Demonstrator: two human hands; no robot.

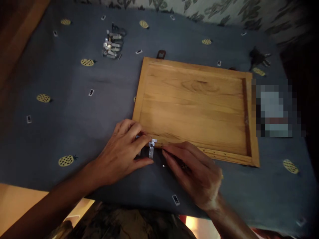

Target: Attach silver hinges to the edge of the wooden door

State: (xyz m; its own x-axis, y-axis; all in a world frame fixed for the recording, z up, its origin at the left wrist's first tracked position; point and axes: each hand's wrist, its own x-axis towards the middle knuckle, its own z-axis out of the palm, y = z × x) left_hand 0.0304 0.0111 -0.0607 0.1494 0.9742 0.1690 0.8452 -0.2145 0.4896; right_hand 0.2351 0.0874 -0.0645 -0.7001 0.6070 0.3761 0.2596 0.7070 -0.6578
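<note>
A framed wooden panel (196,99), like a cabinet door, lies on the table with its near rail toward me. Against that rail, near its left end, sits a small silvery metal hinge (151,149). My left hand (122,152) holds the hinge between index finger and thumb, its other fingers bent over the panel's corner. Close by on the right, my right hand (194,172) pinches thumb and forefinger together at the rail's edge; whatever is between the tips is too small to name. Several dark holes dot the rail farther right. A tiny shiny piece (163,166) lies below the fingertips.
A cluster of similar metal hinges (112,44) lies at the back left. A dark slotted piece (161,54) pokes out behind the panel. At the right are a dark object with metal prongs (259,58) and a blurred-out item (272,109). A blue pineapple-print cloth (74,126) covers the table.
</note>
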